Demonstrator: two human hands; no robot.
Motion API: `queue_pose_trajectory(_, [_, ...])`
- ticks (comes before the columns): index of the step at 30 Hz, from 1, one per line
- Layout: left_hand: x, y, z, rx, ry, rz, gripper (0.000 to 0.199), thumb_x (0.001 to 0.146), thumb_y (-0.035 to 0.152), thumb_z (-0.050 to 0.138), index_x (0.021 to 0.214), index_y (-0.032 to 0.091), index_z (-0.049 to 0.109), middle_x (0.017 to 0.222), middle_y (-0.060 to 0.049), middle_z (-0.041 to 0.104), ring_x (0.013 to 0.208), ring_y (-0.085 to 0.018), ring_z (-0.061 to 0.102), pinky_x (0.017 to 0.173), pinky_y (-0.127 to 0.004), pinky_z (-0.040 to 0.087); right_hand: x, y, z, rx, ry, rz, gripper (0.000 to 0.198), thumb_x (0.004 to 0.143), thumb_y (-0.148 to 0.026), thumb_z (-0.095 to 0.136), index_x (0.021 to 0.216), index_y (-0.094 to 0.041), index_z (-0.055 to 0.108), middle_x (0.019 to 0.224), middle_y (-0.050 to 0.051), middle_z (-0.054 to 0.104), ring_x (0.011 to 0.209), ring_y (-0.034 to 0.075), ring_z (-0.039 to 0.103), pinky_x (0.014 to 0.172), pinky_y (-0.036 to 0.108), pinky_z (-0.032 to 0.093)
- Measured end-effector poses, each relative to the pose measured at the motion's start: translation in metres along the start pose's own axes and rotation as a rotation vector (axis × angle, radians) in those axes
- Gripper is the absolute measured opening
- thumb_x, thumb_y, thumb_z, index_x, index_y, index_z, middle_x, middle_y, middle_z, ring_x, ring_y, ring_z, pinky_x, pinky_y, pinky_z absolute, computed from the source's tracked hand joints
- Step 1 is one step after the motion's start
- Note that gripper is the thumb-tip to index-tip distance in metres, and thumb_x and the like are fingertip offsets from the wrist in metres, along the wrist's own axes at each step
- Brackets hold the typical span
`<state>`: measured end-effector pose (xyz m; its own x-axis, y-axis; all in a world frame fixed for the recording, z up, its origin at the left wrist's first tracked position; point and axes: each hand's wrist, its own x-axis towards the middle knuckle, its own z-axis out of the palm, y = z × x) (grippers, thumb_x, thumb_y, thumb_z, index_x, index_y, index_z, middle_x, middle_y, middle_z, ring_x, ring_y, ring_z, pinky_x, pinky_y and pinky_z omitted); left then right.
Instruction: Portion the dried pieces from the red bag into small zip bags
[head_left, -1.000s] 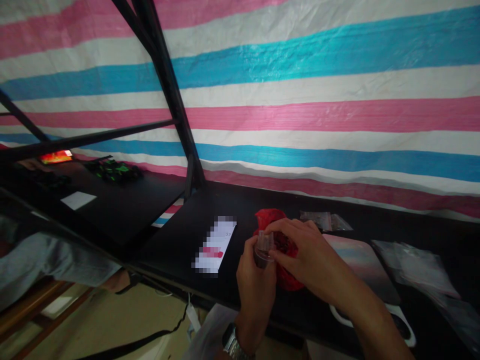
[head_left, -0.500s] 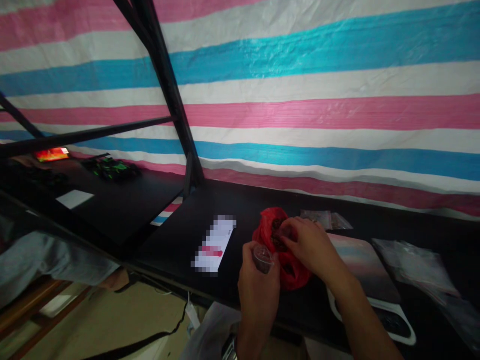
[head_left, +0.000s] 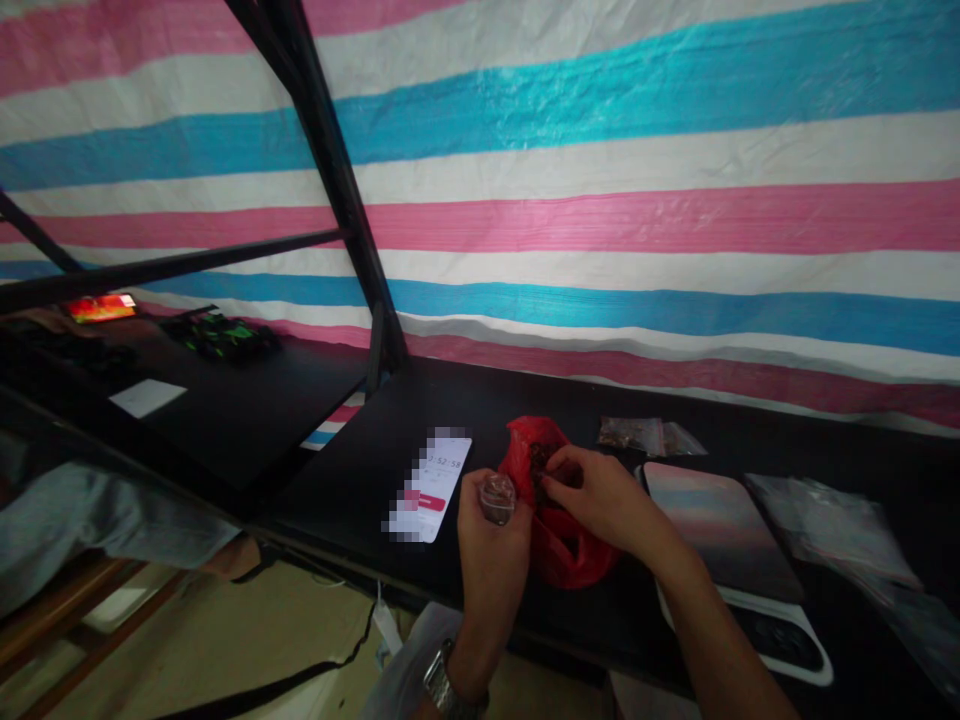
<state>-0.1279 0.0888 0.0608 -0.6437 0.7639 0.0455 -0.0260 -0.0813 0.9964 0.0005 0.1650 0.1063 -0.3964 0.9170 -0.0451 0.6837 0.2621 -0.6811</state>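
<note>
My left hand (head_left: 489, 545) holds a small clear plastic cup (head_left: 497, 497) upright near the front of the black table (head_left: 420, 410). Right beside it lies an open red plastic bag (head_left: 559, 545) with dark pieces inside. My right hand (head_left: 600, 498) reaches into the bag's mouth, fingertips pinched among the dark pieces. A watch sits on my left wrist.
A phone (head_left: 431, 487) with a lit screen lies left of the bag. A flat scale (head_left: 739, 560) and clear plastic bags (head_left: 825, 530) lie to the right; small packets (head_left: 645, 435) sit behind. A black frame post (head_left: 337, 190) stands left. Another person's sleeve (head_left: 97, 530) shows lower left.
My right hand has moved from the cup to the red bag's mouth. My left hand has shifted the cup slightly left and up.
</note>
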Motion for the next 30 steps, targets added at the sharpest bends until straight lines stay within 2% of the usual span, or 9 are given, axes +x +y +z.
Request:
queue_pose_trajectory(3, [0.005, -0.003, -0.003, -0.001, 0.028, -0.015, 0.028, 0.066, 0.019, 0.068, 0.092, 0.023, 0.057, 0.075, 0.005, 0.059, 0.065, -0.014, 0.055, 0.061, -0.025, 0.045, -0.002, 0.003, -0.005, 0.072, 0.011, 0.029, 0.007, 0.091, -0.024, 0.068, 0.093, -0.022, 0.075, 0.092, 0.004, 0.082, 0.084, 0.021, 0.075, 0.075, 0.030, 0.049])
queue_pose_trajectory(6, [0.009, -0.004, -0.004, -0.014, 0.058, -0.044, 0.030, 0.063, 0.017, 0.066, 0.091, 0.022, 0.057, 0.073, 0.006, 0.059, 0.064, -0.014, 0.055, 0.061, -0.025, 0.045, -0.007, 0.001, -0.010, 0.071, 0.036, 0.001, 0.007, 0.092, -0.026, 0.069, 0.092, -0.023, 0.074, 0.090, 0.002, 0.081, 0.082, 0.020, 0.074, 0.074, 0.030, 0.048])
queue_pose_trajectory(12, [0.011, -0.004, -0.004, -0.080, 0.078, -0.098, 0.031, 0.062, 0.018, 0.068, 0.090, 0.023, 0.056, 0.071, 0.007, 0.055, 0.062, -0.012, 0.053, 0.059, -0.024, 0.042, -0.014, -0.015, -0.006, -0.179, 0.003, 0.013, 0.008, 0.091, -0.025, 0.069, 0.094, -0.023, 0.076, 0.095, 0.005, 0.082, 0.087, 0.023, 0.075, 0.074, 0.032, 0.046])
queue_pose_trajectory(15, [0.011, -0.005, -0.005, -0.104, 0.043, -0.096, 0.031, 0.062, 0.018, 0.068, 0.089, 0.023, 0.055, 0.072, 0.007, 0.054, 0.062, -0.012, 0.053, 0.059, -0.024, 0.042, -0.010, -0.015, 0.000, -0.108, 0.023, 0.030, 0.010, 0.093, -0.028, 0.067, 0.094, -0.023, 0.076, 0.097, 0.006, 0.083, 0.088, 0.023, 0.076, 0.074, 0.031, 0.047])
queue_pose_trajectory(19, [0.012, -0.005, -0.005, -0.094, 0.040, -0.079, 0.031, 0.062, 0.017, 0.068, 0.089, 0.023, 0.055, 0.073, 0.007, 0.055, 0.064, -0.012, 0.053, 0.061, -0.023, 0.042, -0.007, -0.008, 0.003, 0.014, -0.021, 0.042, 0.013, 0.093, -0.030, 0.065, 0.092, -0.023, 0.075, 0.095, 0.006, 0.083, 0.085, 0.022, 0.076, 0.072, 0.030, 0.049])
queue_pose_trajectory(27, [0.012, -0.001, -0.005, -0.067, 0.057, -0.083, 0.029, 0.062, 0.017, 0.067, 0.089, 0.022, 0.057, 0.072, 0.007, 0.056, 0.064, -0.012, 0.054, 0.061, -0.023, 0.043, -0.021, -0.002, -0.017, 0.115, -0.209, -0.015, 0.011, 0.093, -0.030, 0.066, 0.091, -0.022, 0.074, 0.082, 0.002, 0.078, 0.074, 0.018, 0.070, 0.062, 0.027, 0.047])
queue_pose_trajectory(30, [0.013, -0.003, -0.005, -0.071, 0.061, -0.078, 0.029, 0.062, 0.016, 0.067, 0.089, 0.022, 0.056, 0.072, 0.007, 0.055, 0.063, -0.012, 0.053, 0.061, -0.023, 0.043, -0.022, 0.003, -0.022, 0.147, -0.227, 0.000, 0.014, 0.094, -0.031, 0.065, 0.094, -0.020, 0.075, 0.082, 0.002, 0.077, 0.074, 0.018, 0.070, 0.062, 0.026, 0.046])
